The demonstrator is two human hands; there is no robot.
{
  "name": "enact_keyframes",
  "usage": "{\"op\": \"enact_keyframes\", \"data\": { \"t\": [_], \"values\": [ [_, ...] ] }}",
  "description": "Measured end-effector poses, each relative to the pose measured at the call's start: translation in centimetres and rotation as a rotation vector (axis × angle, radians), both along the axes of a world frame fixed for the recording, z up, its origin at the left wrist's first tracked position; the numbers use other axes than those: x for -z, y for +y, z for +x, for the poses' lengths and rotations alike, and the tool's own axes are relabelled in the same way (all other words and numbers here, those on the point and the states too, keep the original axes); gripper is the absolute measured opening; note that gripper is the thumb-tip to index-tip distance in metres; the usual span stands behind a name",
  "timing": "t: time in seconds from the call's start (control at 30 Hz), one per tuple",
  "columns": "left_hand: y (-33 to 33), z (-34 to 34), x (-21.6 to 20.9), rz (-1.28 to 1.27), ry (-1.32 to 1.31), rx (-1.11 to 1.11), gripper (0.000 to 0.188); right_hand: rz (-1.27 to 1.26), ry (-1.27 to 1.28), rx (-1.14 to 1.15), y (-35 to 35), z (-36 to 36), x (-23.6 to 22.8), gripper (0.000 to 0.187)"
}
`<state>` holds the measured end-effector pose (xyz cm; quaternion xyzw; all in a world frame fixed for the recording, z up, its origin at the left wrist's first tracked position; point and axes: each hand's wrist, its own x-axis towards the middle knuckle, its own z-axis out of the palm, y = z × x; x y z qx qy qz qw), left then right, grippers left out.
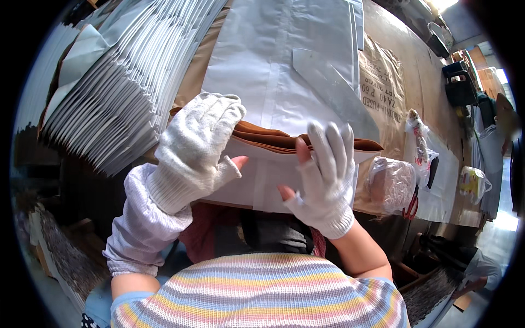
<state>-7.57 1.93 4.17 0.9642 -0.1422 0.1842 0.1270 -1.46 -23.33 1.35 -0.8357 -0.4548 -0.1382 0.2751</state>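
Observation:
A large white paper sack (249,71) lies before me on the table, with its brown inner layers (262,136) showing along the near end. My left hand (191,145), in a white knit glove with a bare thumb tip, rests flat over the left part of that end, fingers stretched out. Spread fingers show on my right hand (325,172), at the right part of the same end; its thumb and one fingertip stick out bare from the glove. Neither hand grips anything I can see. A flat grey sheet with an angled end (339,93) lies on the sack.
Many folded white sacks (120,82) lean in a thick stack at the left. Right of the sack are printed brown paper (381,82), a clear plastic bag (391,183) and red-handled scissors (411,205). A dark green case (460,85) stands farther right.

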Motion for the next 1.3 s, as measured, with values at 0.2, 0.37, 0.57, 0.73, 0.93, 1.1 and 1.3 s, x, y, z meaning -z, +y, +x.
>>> {"op": "enact_keyframes", "data": {
  "t": [0.2,0.37,0.57,0.73,0.93,1.1,1.3],
  "values": [
    [0.1,1.2,-1.3,-0.021,0.122,0.025,0.049,0.046,-0.065,-0.024,2.0,-0.2,-0.4,0.028],
    [0.2,6.3,-5.3,-0.312,0.875,-0.208,0.037,0.055,-0.076,-0.046,1.6,-1.1,-0.1,0.03],
    [-1.4,4.8,-4.1,0.027,0.741,0.001,0.029,0.051,-0.073,0.003,1.8,-0.6,0.0,0.05],
    [-0.5,4.3,-4.1,-0.115,0.818,-0.058,0.029,0.064,-0.097,-0.001,1.9,-0.4,0.3,0.055],
    [-1.8,4.9,-4.7,0.141,0.922,-0.045,0.027,0.1,-0.105,-0.002,2.0,-0.9,0.1,0.035],
    [-0.2,4.5,-2.1,-0.08,0.349,0.082,0.015,0.159,-0.195,0.011,1.3,-2.2,1.5,0.012],
    [-0.3,5.3,-2.2,-0.265,0.689,0.06,0.019,0.166,-0.142,-0.025,0.9,-2.0,2.2,0.031]
  ]
}}
